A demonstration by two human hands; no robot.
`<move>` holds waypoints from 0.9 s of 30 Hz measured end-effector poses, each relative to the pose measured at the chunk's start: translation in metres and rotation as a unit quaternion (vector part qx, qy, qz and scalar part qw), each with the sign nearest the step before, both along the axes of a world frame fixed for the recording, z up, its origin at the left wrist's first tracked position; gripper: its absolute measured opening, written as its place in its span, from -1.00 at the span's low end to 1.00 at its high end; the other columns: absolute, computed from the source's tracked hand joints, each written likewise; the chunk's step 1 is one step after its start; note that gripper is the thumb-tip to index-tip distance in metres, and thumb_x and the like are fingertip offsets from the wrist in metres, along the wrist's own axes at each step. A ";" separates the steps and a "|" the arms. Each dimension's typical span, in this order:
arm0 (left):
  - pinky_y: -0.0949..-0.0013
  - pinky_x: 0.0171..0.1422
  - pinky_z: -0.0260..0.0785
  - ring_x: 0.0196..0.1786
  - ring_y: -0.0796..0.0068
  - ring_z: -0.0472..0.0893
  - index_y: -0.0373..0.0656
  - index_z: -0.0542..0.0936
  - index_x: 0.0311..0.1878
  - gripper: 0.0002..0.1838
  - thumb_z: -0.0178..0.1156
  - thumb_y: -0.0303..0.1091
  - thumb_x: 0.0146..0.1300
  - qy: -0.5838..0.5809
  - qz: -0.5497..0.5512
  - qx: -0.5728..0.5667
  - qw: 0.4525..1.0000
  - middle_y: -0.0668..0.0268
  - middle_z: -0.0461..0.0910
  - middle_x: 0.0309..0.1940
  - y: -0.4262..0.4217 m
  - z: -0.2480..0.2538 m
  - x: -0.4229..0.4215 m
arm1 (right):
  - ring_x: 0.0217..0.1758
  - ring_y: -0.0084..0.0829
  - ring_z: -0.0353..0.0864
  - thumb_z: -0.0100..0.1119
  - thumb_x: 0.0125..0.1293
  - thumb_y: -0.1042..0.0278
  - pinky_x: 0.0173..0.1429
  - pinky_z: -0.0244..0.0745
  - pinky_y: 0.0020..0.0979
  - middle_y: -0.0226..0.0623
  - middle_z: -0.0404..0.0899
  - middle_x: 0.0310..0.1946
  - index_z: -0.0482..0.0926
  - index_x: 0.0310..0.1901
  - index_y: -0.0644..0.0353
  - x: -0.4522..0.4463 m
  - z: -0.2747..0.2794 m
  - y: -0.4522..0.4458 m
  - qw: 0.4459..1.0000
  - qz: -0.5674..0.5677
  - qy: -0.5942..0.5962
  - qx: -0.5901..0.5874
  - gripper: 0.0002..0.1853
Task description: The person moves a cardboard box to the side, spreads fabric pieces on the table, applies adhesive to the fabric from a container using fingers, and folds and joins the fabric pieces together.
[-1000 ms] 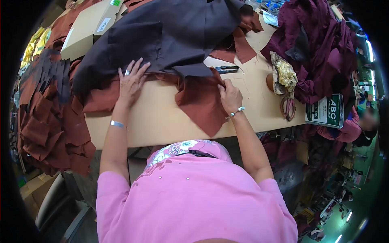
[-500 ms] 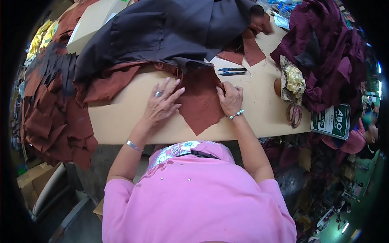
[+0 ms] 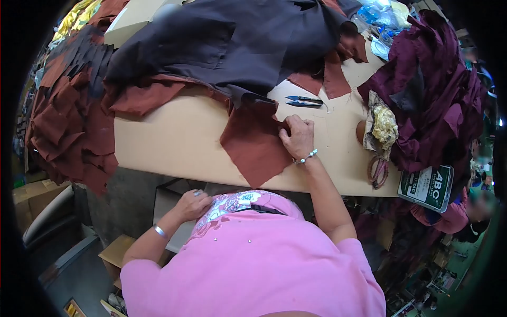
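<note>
While the person in a pink top stands or sits at a broad tan surface (image 3: 174,134), their right hand (image 3: 297,134) rests on it with thumb and fingers drawn together, pinching the right edge of a rust-brown, pointed piece of cloth (image 3: 256,145). This cloth lies near the front edge of the surface, at the middle, one corner pointing toward the person. Its upper end meets a large, dark charcoal fabric (image 3: 253,47) spread across the back.

The left hand (image 3: 194,205) is off the surface, at the person's waist, beside a white-and-pink floral cloth (image 3: 229,203). Its fingers are bent; whether they grip anything cannot be told.

Just above the right hand lie small snips with blue and black blades (image 3: 304,101). Farther right are a crumpled, pale yellow mass (image 3: 385,126), pinkish looped handles (image 3: 378,173) and a green-and-white package marked ABC (image 3: 426,187), with a heap of deep maroon fabric (image 3: 433,84) behind them.

At the left, layered rust-brown and dark cloth pieces (image 3: 68,129) hang over the edge, below a pale cardboard box (image 3: 132,20).
</note>
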State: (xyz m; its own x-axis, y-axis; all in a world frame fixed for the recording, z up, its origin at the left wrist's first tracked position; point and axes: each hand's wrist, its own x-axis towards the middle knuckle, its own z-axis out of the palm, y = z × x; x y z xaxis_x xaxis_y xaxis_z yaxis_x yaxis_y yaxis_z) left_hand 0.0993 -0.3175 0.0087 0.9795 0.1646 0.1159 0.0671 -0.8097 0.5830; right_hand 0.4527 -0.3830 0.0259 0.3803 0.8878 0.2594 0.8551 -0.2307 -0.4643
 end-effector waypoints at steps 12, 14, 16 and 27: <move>0.11 0.01 0.38 -0.04 0.12 0.53 -0.19 0.52 -0.03 -0.66 0.09 -0.25 0.17 0.534 -0.013 0.052 0.844 0.07 0.55 -0.10 -0.065 -0.174 -0.043 | -0.37 -0.31 0.45 0.16 -0.06 0.36 -0.13 0.13 -0.28 -0.33 0.45 -0.46 0.43 -0.44 0.12 0.001 -0.002 0.002 1.000 0.004 0.001 0.002 -0.86; 0.11 0.01 0.38 -0.03 0.12 0.53 -0.19 0.52 -0.02 -0.66 0.09 -0.25 0.17 0.543 -0.010 0.045 0.839 0.06 0.55 -0.10 -0.073 -0.182 -0.039 | -0.41 -0.30 0.46 0.18 -0.06 0.34 -0.12 0.12 -0.26 -0.33 0.44 -0.46 0.43 -0.43 0.09 0.001 -0.001 0.003 1.000 0.006 0.006 -0.004 -0.85; 0.11 0.02 0.38 -0.03 0.12 0.52 -0.19 0.52 -0.02 -0.66 0.09 -0.25 0.17 0.542 -0.008 0.043 0.839 0.06 0.54 -0.09 -0.075 -0.188 -0.035 | -0.41 -0.31 0.45 0.18 -0.06 0.33 -0.13 0.12 -0.25 -0.34 0.43 -0.47 0.43 -0.44 0.09 0.001 -0.004 0.003 1.000 0.010 -0.001 0.002 -0.85; 0.11 0.04 0.36 0.00 0.12 0.51 -0.19 0.51 -0.01 -0.65 0.08 -0.25 0.17 0.534 0.022 0.038 0.844 0.05 0.53 -0.07 -0.060 -0.196 -0.002 | -0.39 -0.29 0.41 0.19 -0.06 0.33 -0.13 0.13 -0.25 -0.33 0.43 -0.46 0.42 -0.43 0.09 0.003 -0.002 0.002 1.000 0.024 0.005 0.012 -0.84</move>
State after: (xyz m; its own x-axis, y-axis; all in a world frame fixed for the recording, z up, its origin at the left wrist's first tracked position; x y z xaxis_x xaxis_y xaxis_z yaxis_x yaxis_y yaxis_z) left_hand 0.0973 -0.3773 -0.1873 0.5250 0.2351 -0.8180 0.5519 -0.8257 0.1169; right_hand 0.4559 -0.3813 0.0237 0.3405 0.8984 0.2775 0.8604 -0.1786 -0.4774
